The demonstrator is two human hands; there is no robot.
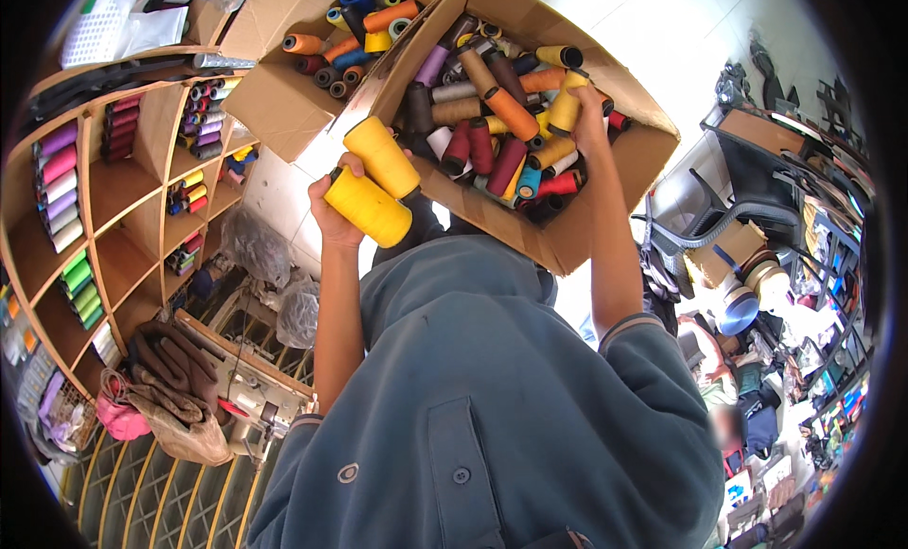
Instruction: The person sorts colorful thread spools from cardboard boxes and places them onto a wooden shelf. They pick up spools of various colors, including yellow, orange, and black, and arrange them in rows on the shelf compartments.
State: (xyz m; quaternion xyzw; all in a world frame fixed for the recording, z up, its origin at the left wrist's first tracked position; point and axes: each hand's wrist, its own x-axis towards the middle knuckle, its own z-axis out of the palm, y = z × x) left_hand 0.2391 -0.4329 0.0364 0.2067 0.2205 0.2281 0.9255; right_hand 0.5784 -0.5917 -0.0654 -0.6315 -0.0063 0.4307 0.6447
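My left hand point(339, 213) is closed around two large yellow thread spools, a lower yellow spool point(367, 207) and an upper yellow spool point(382, 157) lying against it. They are held beside the near left edge of a cardboard box point(605, 218). Over the box's right part, my right hand point(590, 119) grips another yellow thread spool point(568, 103). Below it lie many loose spools, among them an orange spool point(512, 114), a maroon spool point(507, 165) and a dark brown spool point(418, 107). The fingers of both hands are partly hidden by the spools.
A second cardboard box point(270, 95) with mixed spools adjoins at the left. Wooden shelves point(123, 185) with spools sorted by colour curve along the left, above a sewing machine point(260, 398). A black chair point(728, 213) stands at the right, with another person point(705, 355) beyond.
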